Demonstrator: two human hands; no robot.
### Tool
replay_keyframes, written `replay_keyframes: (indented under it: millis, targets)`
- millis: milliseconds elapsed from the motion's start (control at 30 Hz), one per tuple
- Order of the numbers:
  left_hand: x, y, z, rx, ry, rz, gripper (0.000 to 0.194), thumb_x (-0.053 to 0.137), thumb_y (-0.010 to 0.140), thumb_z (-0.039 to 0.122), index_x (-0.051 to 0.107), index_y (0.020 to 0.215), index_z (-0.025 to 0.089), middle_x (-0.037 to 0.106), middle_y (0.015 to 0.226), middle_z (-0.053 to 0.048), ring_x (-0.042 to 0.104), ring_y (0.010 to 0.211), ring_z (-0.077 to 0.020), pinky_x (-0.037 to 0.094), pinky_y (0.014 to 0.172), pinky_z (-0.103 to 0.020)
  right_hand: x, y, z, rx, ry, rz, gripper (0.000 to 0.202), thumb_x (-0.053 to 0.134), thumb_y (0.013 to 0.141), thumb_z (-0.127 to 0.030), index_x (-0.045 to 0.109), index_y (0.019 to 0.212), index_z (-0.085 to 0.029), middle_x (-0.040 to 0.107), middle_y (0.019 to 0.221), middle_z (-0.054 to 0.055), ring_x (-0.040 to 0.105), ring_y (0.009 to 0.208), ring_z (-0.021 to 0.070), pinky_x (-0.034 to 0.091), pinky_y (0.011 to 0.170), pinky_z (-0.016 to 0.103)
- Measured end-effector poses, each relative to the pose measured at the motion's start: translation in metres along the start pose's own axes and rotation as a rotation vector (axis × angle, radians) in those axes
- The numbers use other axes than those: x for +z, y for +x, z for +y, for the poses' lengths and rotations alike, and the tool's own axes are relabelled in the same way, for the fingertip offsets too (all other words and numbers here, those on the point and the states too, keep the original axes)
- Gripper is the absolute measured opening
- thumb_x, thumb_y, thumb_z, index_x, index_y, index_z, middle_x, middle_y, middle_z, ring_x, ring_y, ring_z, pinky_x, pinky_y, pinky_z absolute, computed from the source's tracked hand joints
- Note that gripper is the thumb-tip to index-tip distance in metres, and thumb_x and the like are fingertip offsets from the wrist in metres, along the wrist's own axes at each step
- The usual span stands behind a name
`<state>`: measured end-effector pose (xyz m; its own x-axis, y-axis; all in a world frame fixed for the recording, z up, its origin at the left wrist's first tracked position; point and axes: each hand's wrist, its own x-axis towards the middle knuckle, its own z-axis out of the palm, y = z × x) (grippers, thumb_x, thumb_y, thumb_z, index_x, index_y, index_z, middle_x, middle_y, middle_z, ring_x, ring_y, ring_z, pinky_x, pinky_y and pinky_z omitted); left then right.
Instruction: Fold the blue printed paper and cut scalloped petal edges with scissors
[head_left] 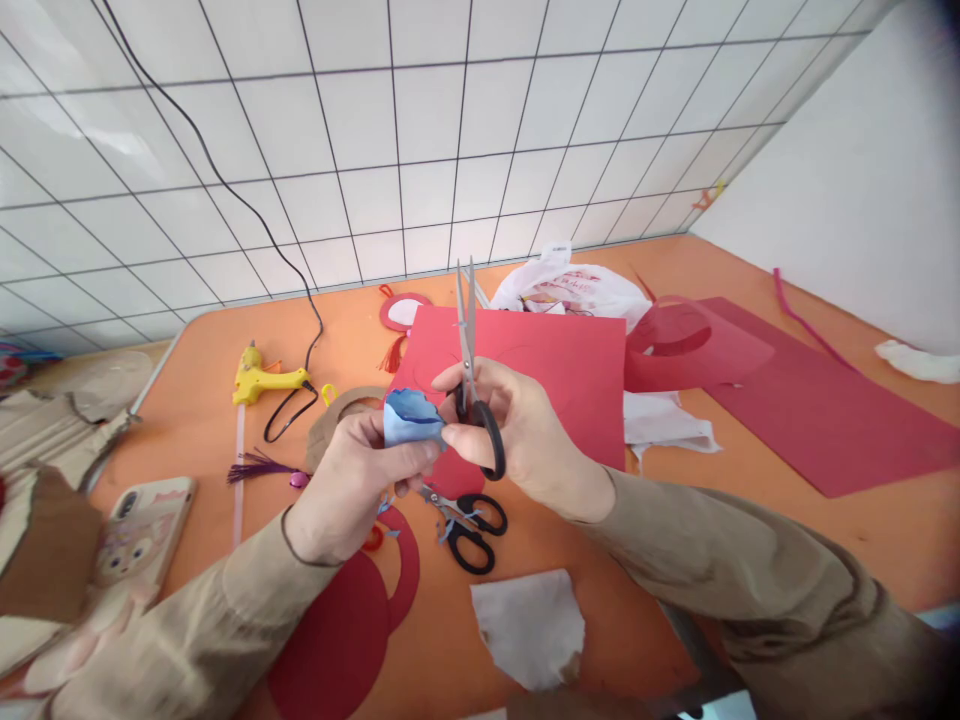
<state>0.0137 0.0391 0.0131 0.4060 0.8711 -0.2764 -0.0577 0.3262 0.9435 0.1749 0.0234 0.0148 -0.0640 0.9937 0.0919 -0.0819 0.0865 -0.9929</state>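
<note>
My left hand (364, 470) pinches a small light-blue fabric piece (412, 425), curled so its darker blue inside shows at the top. My right hand (525, 425) holds black-handled scissors (468, 350) with the blades pointing up and slightly apart. The right fingertips also meet the edge of the blue fabric. A second pair of scissors (471, 530) lies on the table just below my hands, with blue scraps around its blades. Behind the hands lies a red sheet (570, 370); a red disc (337, 640) is partly covered by my left forearm.
A yellow glue gun (262, 378) with a black cord lies at the left, above a phone (142, 535) and cardboard (52, 540). A white plastic bag (574, 285) sits behind the red sheet. White cloth (531, 625) lies in front; more red sheets (817, 410) cover the right.
</note>
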Motion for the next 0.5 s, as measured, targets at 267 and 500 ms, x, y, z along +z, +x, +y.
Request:
replay_keyframes:
  millis: [267, 500]
  targets:
    - [-0.005, 0.001, 0.012, 0.035, -0.204, -0.023, 0.026, 0.079, 0.059, 0.023, 0.055, 0.051, 0.016, 0.051, 0.048, 0.004, 0.041, 0.044, -0.0055, 0.033, 0.044, -0.019, -0.007, -0.005, 0.015, -0.042, 0.225, -0.242, 0.035, 0.066, 0.083, -0.045, 0.054, 0.101, -0.018, 0.061, 0.070, 0.001, 0.059, 0.061, 0.0138, 0.049, 0.059, 0.029]
    - [-0.009, 0.002, 0.015, 0.125, -0.248, 0.033, 0.028, 0.076, 0.065, 0.026, 0.053, 0.053, 0.017, 0.050, 0.048, 0.004, 0.041, 0.046, -0.0074, 0.032, 0.046, -0.022, -0.005, -0.012, 0.015, -0.104, 0.103, -0.422, 0.041, 0.057, 0.086, -0.060, 0.055, 0.098, -0.020, 0.056, 0.078, 0.003, 0.055, 0.070, 0.0160, 0.047, 0.065, 0.030]
